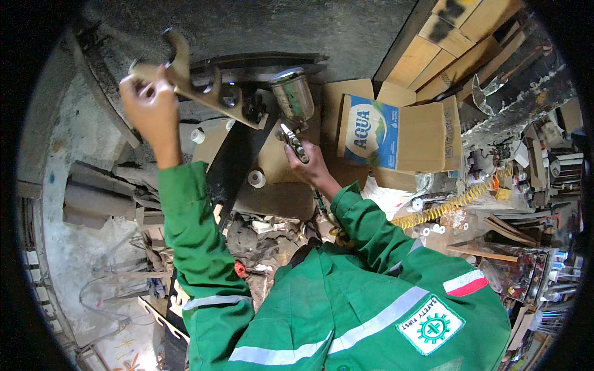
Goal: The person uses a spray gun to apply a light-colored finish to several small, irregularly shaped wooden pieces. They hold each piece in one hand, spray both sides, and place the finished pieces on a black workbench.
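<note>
My left hand (151, 117), raised at the upper left, is closed on one end of a pale notched wooden piece (180, 69) with curved prongs. The piece slants down to the right, over the top of a long black board (230, 170). In my right hand (311, 168) is a spray gun (293, 99) with a metal cup on top, its body tilted up. My fingers wrap round its handle and trigger area; whether the trigger is pressed I cannot tell. A gap separates the gun from the wooden piece. No spray is visible.
An open cardboard box (427, 136) stands right of the gun. A yellow coiled hose (442, 209) stretches across the right side. White round pieces (256, 179) lie near the black board. Another notched pale piece (162, 318) is at lower left. Cluttered shelves (557, 204) line the far right.
</note>
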Demonstrator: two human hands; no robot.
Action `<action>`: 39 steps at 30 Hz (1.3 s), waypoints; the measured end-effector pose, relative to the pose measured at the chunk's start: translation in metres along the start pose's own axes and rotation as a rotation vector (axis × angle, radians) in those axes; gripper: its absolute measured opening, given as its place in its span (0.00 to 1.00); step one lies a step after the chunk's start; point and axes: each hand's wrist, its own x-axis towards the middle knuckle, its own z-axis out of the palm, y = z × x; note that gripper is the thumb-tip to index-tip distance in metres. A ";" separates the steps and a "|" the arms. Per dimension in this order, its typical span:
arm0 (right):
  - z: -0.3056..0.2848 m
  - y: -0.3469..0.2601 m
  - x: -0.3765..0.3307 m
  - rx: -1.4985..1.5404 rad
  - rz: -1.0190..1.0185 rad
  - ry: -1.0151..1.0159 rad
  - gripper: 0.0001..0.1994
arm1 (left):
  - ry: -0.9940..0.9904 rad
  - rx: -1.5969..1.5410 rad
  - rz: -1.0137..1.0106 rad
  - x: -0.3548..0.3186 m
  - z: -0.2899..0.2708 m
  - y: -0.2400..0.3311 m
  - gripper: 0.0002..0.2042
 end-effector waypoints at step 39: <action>-0.121 -0.156 0.004 0.268 -0.513 -0.002 0.06 | 0.205 -1.336 0.323 -0.052 -0.310 -0.071 0.06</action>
